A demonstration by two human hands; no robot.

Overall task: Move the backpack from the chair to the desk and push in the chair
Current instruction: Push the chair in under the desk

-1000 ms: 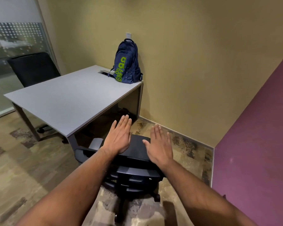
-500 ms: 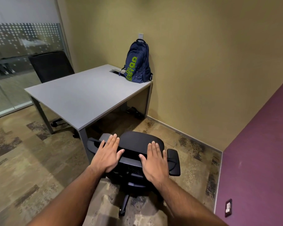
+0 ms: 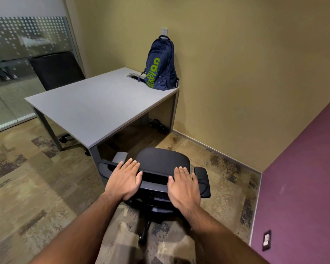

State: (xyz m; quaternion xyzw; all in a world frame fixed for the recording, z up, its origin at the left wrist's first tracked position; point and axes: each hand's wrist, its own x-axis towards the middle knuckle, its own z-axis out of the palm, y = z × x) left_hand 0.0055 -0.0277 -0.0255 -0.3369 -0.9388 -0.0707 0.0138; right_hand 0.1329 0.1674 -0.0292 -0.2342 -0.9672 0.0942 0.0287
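A navy backpack (image 3: 161, 65) with green lettering stands upright on the far right corner of the grey desk (image 3: 95, 107), leaning against the wall. The black office chair (image 3: 164, 160) stands on the carpet just off the desk's near corner, its seat outside the desk edge. My left hand (image 3: 125, 181) lies flat, fingers apart, on the left end of the backrest top. My right hand (image 3: 183, 187) lies flat on the right end beside the right armrest. Neither hand curls around anything.
A second black chair (image 3: 57, 70) stands behind the desk by the glass partition (image 3: 17, 54). Cables and a dark box (image 3: 158, 124) lie under the desk by the wall. A purple wall (image 3: 303, 168) with an outlet (image 3: 266, 240) closes the right side.
My view has pulled back from the desk. My hands have shifted from above the seat to the top of the backrest, and the chair now shows farther out from the desk edge.
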